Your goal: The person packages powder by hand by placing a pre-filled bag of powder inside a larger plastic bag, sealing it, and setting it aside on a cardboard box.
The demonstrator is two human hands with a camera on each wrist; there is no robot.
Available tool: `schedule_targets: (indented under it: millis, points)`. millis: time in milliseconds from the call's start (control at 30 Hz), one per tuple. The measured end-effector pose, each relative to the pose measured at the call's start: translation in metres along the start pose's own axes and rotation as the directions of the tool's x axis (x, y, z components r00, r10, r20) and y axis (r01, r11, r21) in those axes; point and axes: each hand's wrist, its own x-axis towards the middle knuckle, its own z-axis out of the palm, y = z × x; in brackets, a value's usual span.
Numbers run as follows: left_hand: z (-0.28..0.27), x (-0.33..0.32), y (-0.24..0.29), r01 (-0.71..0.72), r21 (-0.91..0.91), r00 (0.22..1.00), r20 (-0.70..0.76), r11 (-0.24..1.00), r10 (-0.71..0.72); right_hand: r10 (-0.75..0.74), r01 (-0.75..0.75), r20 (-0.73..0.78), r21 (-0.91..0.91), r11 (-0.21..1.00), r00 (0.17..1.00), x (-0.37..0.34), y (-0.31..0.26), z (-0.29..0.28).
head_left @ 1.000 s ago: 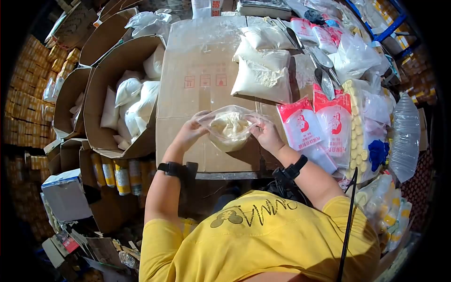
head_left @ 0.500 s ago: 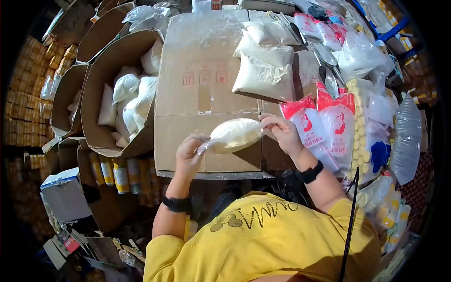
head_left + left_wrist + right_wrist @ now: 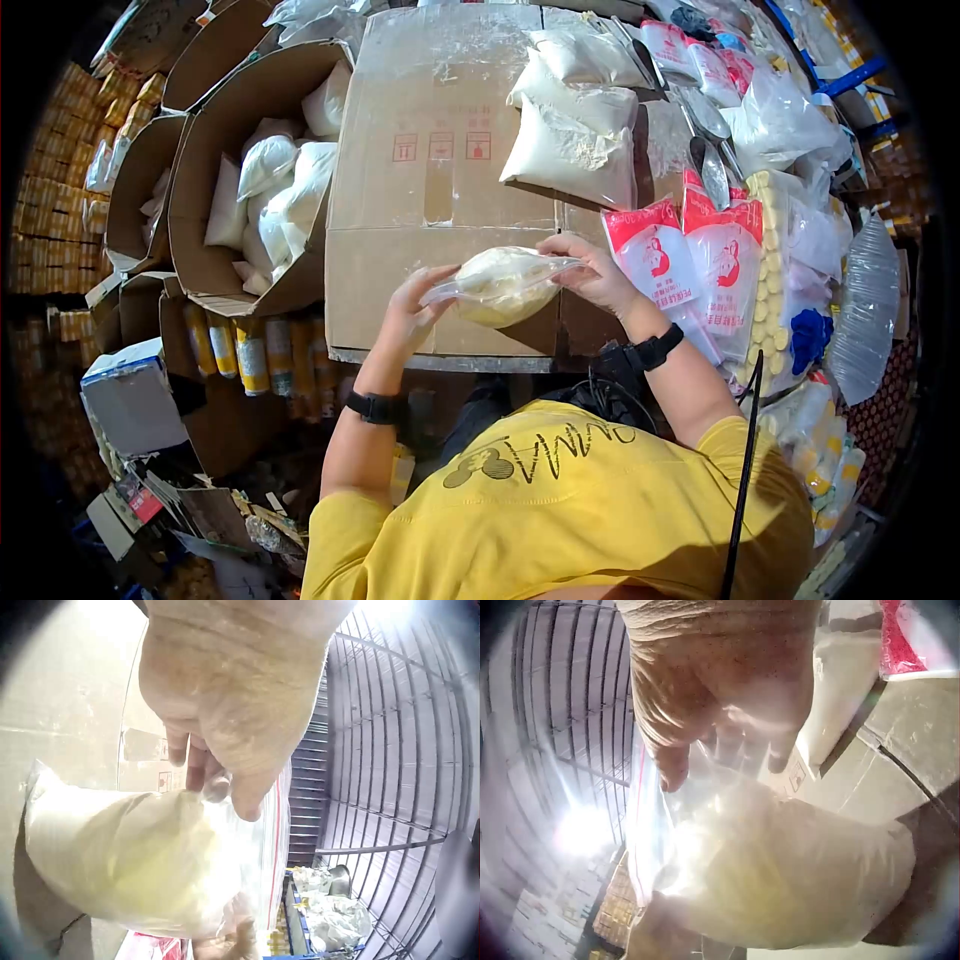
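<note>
A clear zip bag of pale powder [image 3: 508, 290] is held up between both hands over the near part of the cardboard-covered surface. The left hand [image 3: 414, 300] pinches the bag's left top corner; in the left wrist view thumb and fingers of that hand [image 3: 232, 712] meet on the clear plastic beside the powder [image 3: 142, 855]. At the other top corner the right hand [image 3: 598, 276] grips the plastic, and the right wrist view shows that hand [image 3: 724, 690] with its thumb against the zip edge, above the powder [image 3: 795, 870].
Filled powder bags [image 3: 570, 150] lie stacked at the back. Red-and-white printed packs [image 3: 722, 265] and metal scoops [image 3: 713, 175] lie to the right, near a blue cloth [image 3: 808, 338]. On the left, an open carton [image 3: 190, 180] holds several white bags [image 3: 300, 205].
The open-mouthed bag was tipped flatter and its mouth drawn into a straight line between the hands. The right hand rose, then came slightly inward.
</note>
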Motion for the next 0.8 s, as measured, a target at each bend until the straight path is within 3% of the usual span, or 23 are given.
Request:
schedule_targets:
  millis: [67,100,167,200,300,333,400,433,467,533,633,733,767,800]
  points:
    - [-0.007,0.004,-0.012,-0.077,0.097,0.995,0.067,0.992,0.071,-0.027,0.038,0.095,-0.116,0.993,0.995,0.003,0.002,0.0]
    - [-0.01,0.003,-0.017,-0.115,0.144,0.99,0.102,0.983,0.101,-0.094,0.094,0.011,-0.081,0.992,0.996,0.004,0.01,0.0]
    - [-0.004,0.002,-0.006,-0.034,-0.212,0.999,0.034,0.977,0.042,0.093,-0.072,-0.054,0.31,0.948,0.994,0.005,0.01,0.002]
    - [0.002,-0.002,-0.003,0.009,-0.386,1.0,0.015,0.922,-0.004,0.202,-0.144,-0.064,0.497,0.856,0.977,0.001,0.01,0.006]
    - [0.016,-0.009,-0.01,0.138,-0.768,0.959,-0.054,0.625,-0.278,0.334,-0.174,-0.151,0.621,0.764,0.931,-0.001,0.007,0.013]
    - [0.018,-0.008,-0.009,0.133,-0.761,0.961,-0.057,0.635,-0.27,0.39,-0.177,-0.172,0.682,0.709,0.905,-0.002,0.008,0.014]
    - [0.023,-0.015,-0.005,0.133,-0.752,0.96,-0.064,0.645,-0.273,0.438,-0.179,-0.253,0.658,0.731,0.863,-0.006,0.011,0.022]
    - [0.028,-0.014,-0.021,0.155,-0.735,0.941,-0.093,0.66,-0.324,0.496,-0.191,-0.291,0.676,0.712,0.818,-0.009,0.028,0.025]
    - [0.028,-0.014,-0.033,0.198,-0.779,0.915,-0.07,0.595,-0.397,0.532,-0.186,-0.334,0.687,0.702,0.778,-0.002,0.036,0.024]
    - [0.029,-0.015,-0.033,0.169,-0.803,0.95,-0.023,0.572,-0.312,0.5,-0.15,-0.313,0.71,0.688,0.808,0.004,0.044,0.021]
    - [0.018,-0.017,-0.014,0.078,-0.554,0.992,-0.044,0.829,-0.122,0.489,-0.204,-0.231,0.703,0.681,0.841,0.003,0.027,0.015]
    - [0.009,-0.019,0.001,0.16,-0.437,0.983,-0.01,0.885,-0.183,0.27,-0.218,-0.215,0.24,0.946,0.938,0.006,0.006,0.007]
    - [0.006,-0.018,-0.004,0.147,-0.375,0.987,-0.002,0.915,-0.16,0.13,-0.146,-0.185,-0.079,0.986,0.974,0.012,-0.003,0.003]
    - [0.006,-0.019,-0.006,0.149,-0.391,0.986,-0.009,0.908,-0.165,-0.021,-0.03,-0.14,-0.352,0.936,0.99,0.016,-0.015,0.003]
